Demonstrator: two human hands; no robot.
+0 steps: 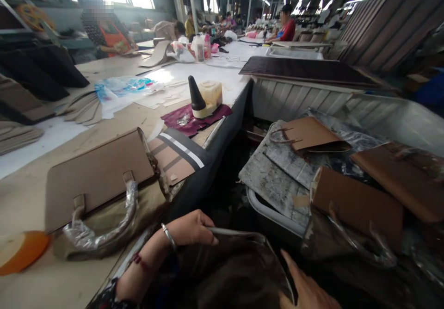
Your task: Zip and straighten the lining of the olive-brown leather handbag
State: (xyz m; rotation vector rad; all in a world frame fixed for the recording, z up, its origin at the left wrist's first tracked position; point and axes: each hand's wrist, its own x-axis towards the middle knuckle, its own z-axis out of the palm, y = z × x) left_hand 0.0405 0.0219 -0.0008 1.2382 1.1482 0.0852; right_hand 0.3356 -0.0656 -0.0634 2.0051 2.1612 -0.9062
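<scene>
My left hand point(192, 228), with a bangle at the wrist, is closed on the upper edge of a dark brown bag point(236, 267) that lies in my lap at the bottom of the view. My right hand point(305, 290) rests on the same bag at its right side, the thumb stretched out; its fingers are cut off by the frame's edge. A tan handbag point(97, 175) with a plastic-wrapped handle point(104, 230) lies flat on the workbench just left of my left hand.
A glue bottle with a black cone tip point(203, 98) stands on a maroon cloth. A metal bin point(277, 179) at right holds several tan bags point(357, 202). An orange tape roll point(21, 251) lies at bottom left. Other people work at benches behind.
</scene>
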